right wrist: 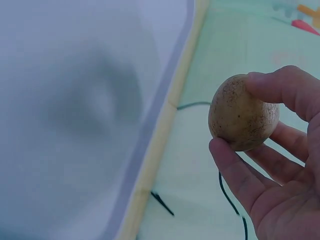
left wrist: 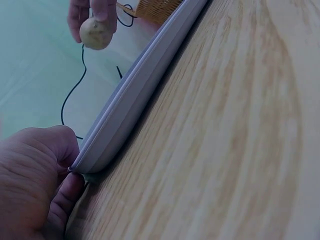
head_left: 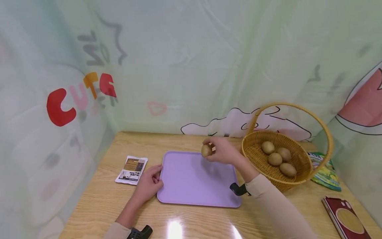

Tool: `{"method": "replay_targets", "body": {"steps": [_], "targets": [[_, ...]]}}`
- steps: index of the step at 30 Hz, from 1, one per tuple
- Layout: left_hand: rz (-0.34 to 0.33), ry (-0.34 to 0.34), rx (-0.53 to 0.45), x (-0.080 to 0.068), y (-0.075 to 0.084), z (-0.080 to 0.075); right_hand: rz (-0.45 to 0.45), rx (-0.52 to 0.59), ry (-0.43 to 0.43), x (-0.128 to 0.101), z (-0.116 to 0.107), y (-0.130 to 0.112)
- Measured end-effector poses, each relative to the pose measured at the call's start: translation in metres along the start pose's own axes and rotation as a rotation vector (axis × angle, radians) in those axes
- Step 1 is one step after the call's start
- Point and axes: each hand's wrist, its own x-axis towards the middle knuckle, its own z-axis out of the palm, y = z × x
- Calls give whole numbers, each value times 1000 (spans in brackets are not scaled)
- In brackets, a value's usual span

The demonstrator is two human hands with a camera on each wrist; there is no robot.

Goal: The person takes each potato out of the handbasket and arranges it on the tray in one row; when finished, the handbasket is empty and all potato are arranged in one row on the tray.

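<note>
The small brown fuzzy kiwi (head_left: pixel 206 150) is pinched in the right hand (head_left: pixel 222 150), above the far edge of the flat lilac plastic tray (head_left: pixel 191 186). The left hand (head_left: pixel 148 184) grips the tray's left rim on the wooden desk (head_left: pixel 98 202). A woven wicker basket (head_left: pixel 253 156) stands just right.

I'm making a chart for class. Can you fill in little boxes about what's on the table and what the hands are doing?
Right hand: holds a kiwi in its fingers, above the far edge of the tray
Left hand: grips the tray's left edge
Tray: purple, nothing lying on it
Basket: wicker, with a handle, right of the tray, four kiwis inside
Packet: left of the tray
Table: light wood
</note>
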Motion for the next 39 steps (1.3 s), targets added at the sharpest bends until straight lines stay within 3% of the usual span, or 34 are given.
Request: {"method": "replay_targets", "body": {"steps": [14,27,39], "targets": [[-2,-3,-17,0,0,1,23,28,-40,34,49,-22],[-28,-10,-19,-1,4,0,29,-36,-75,63,92,-43],[-11,-15,-16,1,1,-1,41,-65,-71,77,111,-56]]}}
